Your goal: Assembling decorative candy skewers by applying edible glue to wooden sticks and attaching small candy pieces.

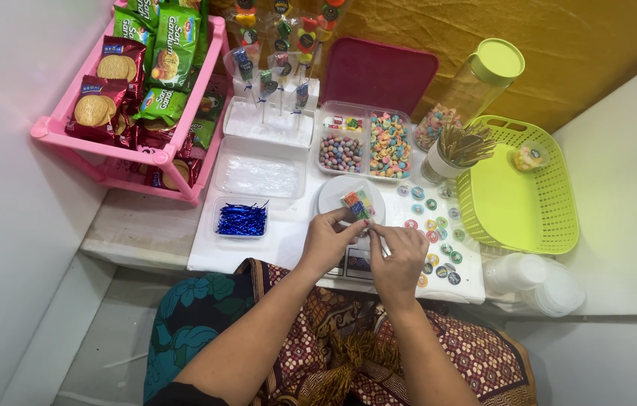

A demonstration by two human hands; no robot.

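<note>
— Left hand [327,239], what's it got?

— Pinched shut on a small clear plastic packet of multicolour sweets [358,204], fingertips at the packet's lower end. Packet sits over a round white disc [333,197] on the white tabletop [288,240], just in front of the person.

— And the right hand [399,256]?

— Fingers curled in, thumb and forefinger nipped together just below the packet, tip to tip w/ the left hand. Can't tell what it's holding; too small to see, maybe a thin tie.

— What's around?

— Left of the hands: small clear tub of shiny blue twist ties [242,219]. Behind it a clear tray of plastic wrappers [261,177], then a white block w/ wrapped sweet sticks stuck upright [273,113]. Straight behind the disc: clear compartment box of coloured candies [367,144], w/ a pink lid [378,74] propped at the back. Right side: round coloured stickers [435,229] scattered on the tabletop, a cup of wooden sticks [459,147], a clear jar w/ lime green lid [476,83], a lime green plastic basket [520,197]. Far left: pink plastic rack [119,150] packed w/ red and green biscuit packs.

— Anything in the way?

— Nothing betw. the hands. Stickers lie just beside the right hand.

— Arm pose?

— Both forearms come up from the lap and converge, wrists bent in, hands meeting at the tabletop's near edge.
</note>
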